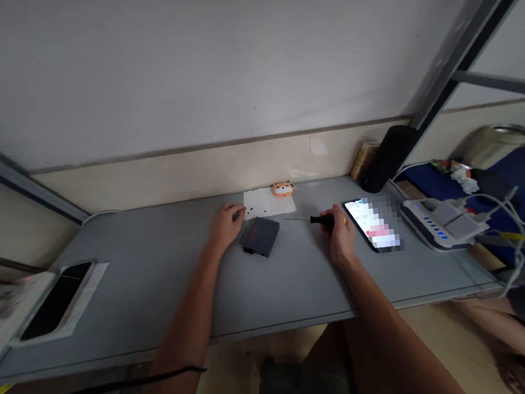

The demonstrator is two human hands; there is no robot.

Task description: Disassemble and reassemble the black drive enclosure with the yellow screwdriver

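My right hand (pixel 341 236) is closed around the black handle of a screwdriver (pixel 319 219). Its thin shaft points left, above the grey desk. The fingers of my left hand (pixel 226 225) are pinched together at the left edge of a white sheet of paper (pixel 270 203). Something small and dark shows at those fingertips, too small to make out. Several tiny dark pieces that look like screws (pixel 251 209) lie on the sheet. Between my hands, nearer the left one, a flat dark grey box (pixel 262 236) with faint reddish lettering rests on the desk.
An orange animal-face case (pixel 283 189) sits on the paper. To the right are a lit phone (pixel 372 225), a black cylinder (pixel 388 157) and a power strip (pixel 443 220) with plugs and cables. Another phone (pixel 59 300) lies left. A person's leg (pixel 509 327) shows lower right.
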